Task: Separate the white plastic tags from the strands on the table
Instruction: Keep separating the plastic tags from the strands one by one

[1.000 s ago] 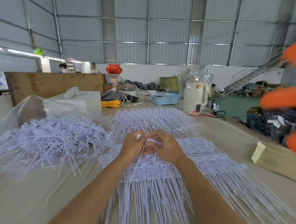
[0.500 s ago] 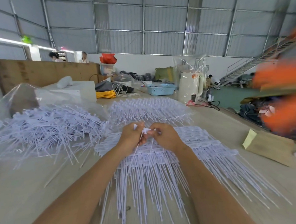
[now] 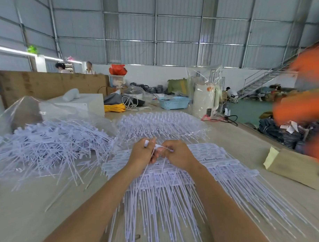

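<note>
— So, what have your hands got hold of?

— My left hand (image 3: 141,154) is curled round a white plastic tag (image 3: 146,143), whose end sticks up past my fingers. My right hand (image 3: 178,156) pinches another small white piece (image 3: 158,146) just beside it. The two hands touch, held just above the sheet of joined tags (image 3: 207,155), and thin white strands (image 3: 147,168) hang from my grip toward the near side.

— And around them?

— That sheet lies on the table (image 3: 22,207), its long strands (image 3: 167,211) fanning toward me. On the left sits a loose pile of tags (image 3: 51,142) on clear plastic; on the far side lies another bundle (image 3: 160,124). A brown envelope (image 3: 292,168) lies to the right. Farther off stand a blue basket (image 3: 174,103) and a white kettle (image 3: 205,103).
</note>
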